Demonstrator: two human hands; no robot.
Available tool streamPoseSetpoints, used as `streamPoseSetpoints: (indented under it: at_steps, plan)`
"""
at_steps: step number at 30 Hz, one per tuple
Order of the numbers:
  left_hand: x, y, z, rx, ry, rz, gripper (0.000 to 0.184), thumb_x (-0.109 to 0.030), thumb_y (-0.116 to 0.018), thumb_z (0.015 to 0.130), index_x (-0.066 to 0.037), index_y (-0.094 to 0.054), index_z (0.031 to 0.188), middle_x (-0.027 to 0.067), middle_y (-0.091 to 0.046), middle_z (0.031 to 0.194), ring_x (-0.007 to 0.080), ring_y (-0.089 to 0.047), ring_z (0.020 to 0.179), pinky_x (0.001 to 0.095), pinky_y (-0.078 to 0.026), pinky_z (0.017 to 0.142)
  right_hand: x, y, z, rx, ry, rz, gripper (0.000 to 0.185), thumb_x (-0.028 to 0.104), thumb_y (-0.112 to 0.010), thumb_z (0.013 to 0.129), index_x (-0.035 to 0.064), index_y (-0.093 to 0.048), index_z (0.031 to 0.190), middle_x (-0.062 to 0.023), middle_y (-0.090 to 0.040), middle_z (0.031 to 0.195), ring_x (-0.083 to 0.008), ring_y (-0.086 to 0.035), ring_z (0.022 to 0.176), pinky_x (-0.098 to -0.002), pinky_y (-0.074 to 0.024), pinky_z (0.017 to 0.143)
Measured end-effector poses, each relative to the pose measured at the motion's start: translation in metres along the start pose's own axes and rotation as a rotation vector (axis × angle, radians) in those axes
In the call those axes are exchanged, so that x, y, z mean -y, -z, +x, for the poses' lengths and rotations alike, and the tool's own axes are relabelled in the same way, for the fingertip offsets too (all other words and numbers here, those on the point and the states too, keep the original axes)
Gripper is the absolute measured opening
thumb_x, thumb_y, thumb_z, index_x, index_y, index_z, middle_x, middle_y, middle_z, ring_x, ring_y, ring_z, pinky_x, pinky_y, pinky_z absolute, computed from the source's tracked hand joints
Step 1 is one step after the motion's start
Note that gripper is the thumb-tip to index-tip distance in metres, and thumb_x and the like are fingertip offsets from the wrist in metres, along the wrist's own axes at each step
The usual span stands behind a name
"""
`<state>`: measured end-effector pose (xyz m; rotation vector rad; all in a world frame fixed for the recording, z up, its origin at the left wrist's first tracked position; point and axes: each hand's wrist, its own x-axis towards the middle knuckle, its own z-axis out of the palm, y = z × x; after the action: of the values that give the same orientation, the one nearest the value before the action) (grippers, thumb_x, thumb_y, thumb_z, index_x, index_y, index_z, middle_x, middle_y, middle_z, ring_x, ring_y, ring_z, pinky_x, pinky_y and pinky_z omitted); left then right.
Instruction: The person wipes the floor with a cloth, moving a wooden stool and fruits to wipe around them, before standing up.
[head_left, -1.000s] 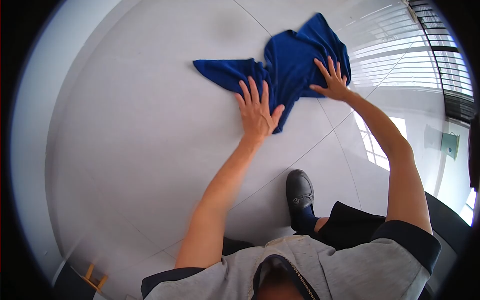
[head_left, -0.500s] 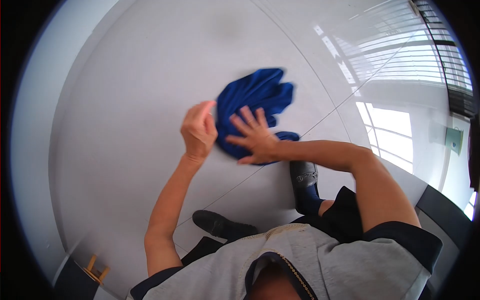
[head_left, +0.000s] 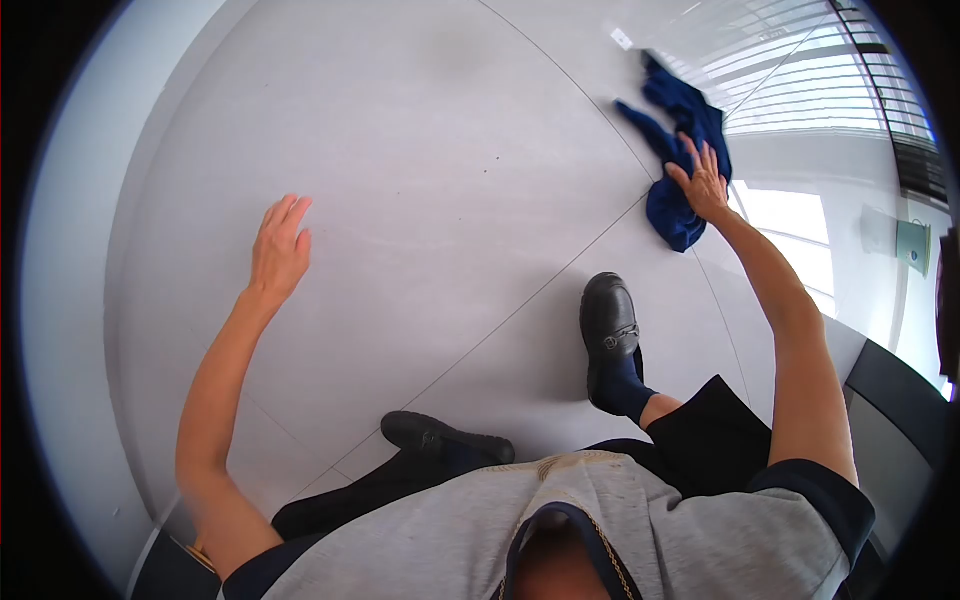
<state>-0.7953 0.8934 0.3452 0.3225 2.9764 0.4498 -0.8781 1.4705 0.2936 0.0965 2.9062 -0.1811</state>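
A dark blue cloth lies bunched and elongated on the pale tiled floor, toward the upper right. Spread over its near part is my right hand, palm down with the fingers stretched out; it presses on the fabric rather than gripping it. My left hand is far off to the left, over bare floor, its fingers loosely extended and holding nothing.
My black shoes stand on the floor tiles between my arms. A white wall runs along the left. Window light reflects off the floor at right, near a pale green box-like object. Small dark specks dot the tiles.
My right hand and the blue cloth have moved right and farther away, and the cloth has changed from a wide bunch to a longer shape. My left hand has moved left and its fingers have opened.
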Motion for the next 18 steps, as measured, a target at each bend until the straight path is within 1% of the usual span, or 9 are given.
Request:
streamPoseSetpoints:
  at_steps: [1,3,4,8,11,13,15,16,18]
  plan:
    - [0.003,0.006,-0.021,0.023,0.006,-0.013,0.036,0.0,-0.052,0.075,-0.001,-0.048,0.111,0.0178,-0.047,0.115,0.0322,-0.043,0.108,0.0374,-0.037,0.089,-0.001,-0.002,0.001,0.02,-0.118,0.021,0.066,0.061,-0.04,0.077,0.0323,-0.02,0.133,-0.0164,-0.011,0.14,-0.0354,-0.01,0.128,-0.0601,-0.0165,0.094]
    - [0.0,0.013,-0.065,0.044,0.04,-0.054,0.035,-0.001,-0.051,0.075,0.0,-0.049,0.11,0.0185,-0.048,0.113,0.0326,-0.044,0.107,0.0375,-0.036,0.09,0.012,-0.02,0.012,-0.053,-0.224,0.009,0.07,0.064,-0.038,0.076,0.0283,-0.02,0.133,-0.0164,-0.01,0.14,-0.0369,-0.008,0.128,-0.0604,-0.0151,0.094]
    - [0.002,0.014,-0.081,0.038,0.066,-0.083,0.034,-0.002,-0.052,0.075,0.0,-0.049,0.109,0.0189,-0.049,0.113,0.0329,-0.044,0.107,0.0373,-0.036,0.09,0.037,-0.019,0.016,-0.057,-0.203,-0.017,0.072,0.064,-0.037,0.076,0.025,-0.021,0.134,-0.0168,-0.012,0.14,-0.0385,-0.008,0.128,-0.0598,-0.0142,0.094]
    - [-0.034,0.009,-0.094,0.033,0.154,-0.263,0.035,-0.003,-0.052,0.074,0.001,-0.049,0.109,0.0209,-0.047,0.114,0.0346,-0.044,0.106,0.0373,-0.037,0.089,0.155,-0.024,0.04,-0.16,0.268,-0.073,0.061,0.057,-0.043,0.077,0.0247,-0.033,0.128,-0.0156,-0.022,0.136,-0.0376,-0.016,0.124,-0.0599,-0.0165,0.092]
    - [-0.048,0.012,-0.097,0.109,0.206,-0.441,0.035,-0.004,-0.051,0.075,0.001,-0.049,0.11,0.0215,-0.047,0.114,0.0351,-0.044,0.106,0.0377,-0.037,0.089,0.249,-0.04,-0.011,-0.139,0.566,-0.004,0.057,0.049,-0.05,0.075,0.0242,-0.039,0.124,-0.0162,-0.021,0.136,-0.0424,-0.015,0.123,-0.0628,-0.0152,0.093]
    - [-0.051,0.011,-0.103,0.02,0.226,-0.427,0.035,-0.006,-0.051,0.075,0.001,-0.049,0.11,0.0218,-0.047,0.114,0.0356,-0.045,0.106,0.0382,-0.037,0.089,0.268,-0.055,-0.071,-0.055,0.764,0.028,0.056,0.049,-0.053,0.073,0.0244,-0.041,0.122,-0.0165,-0.022,0.135,-0.0438,-0.014,0.123,-0.0627,-0.0151,0.093]
    - [-0.041,0.008,-0.119,-0.011,0.287,-0.425,0.035,-0.006,-0.051,0.076,0.001,-0.049,0.11,0.0218,-0.047,0.114,0.0356,-0.045,0.106,0.0384,-0.037,0.089,0.262,-0.053,-0.116,0.118,1.081,0.028,0.055,0.046,-0.058,0.07,0.0243,-0.043,0.118,-0.013,-0.024,0.135,-0.0396,-0.015,0.125,-0.061,-0.018,0.094]
    - [-0.037,0.005,-0.126,-0.025,0.349,-0.405,0.035,-0.007,-0.051,0.076,0.001,-0.049,0.11,0.0218,-0.047,0.114,0.0355,-0.045,0.106,0.0387,-0.037,0.089,0.258,-0.053,-0.105,0.12,1.094,0.018,0.055,0.046,-0.058,0.07,0.0243,-0.043,0.118,-0.013,-0.024,0.135,-0.0396,-0.015,0.125,-0.061,-0.018,0.094]
    - [-0.032,0.006,-0.145,-0.015,0.409,-0.394,0.035,-0.006,-0.051,0.076,0.001,-0.049,0.11,0.0219,-0.047,0.114,0.0355,-0.045,0.106,0.0384,-0.036,0.09,0.251,-0.052,-0.075,0.192,1.249,-0.004,0.048,0.044,-0.059,0.069,0.0243,-0.048,0.112,-0.0083,-0.028,0.133,-0.0326,-0.018,0.126,-0.0582,-0.0182,0.095]
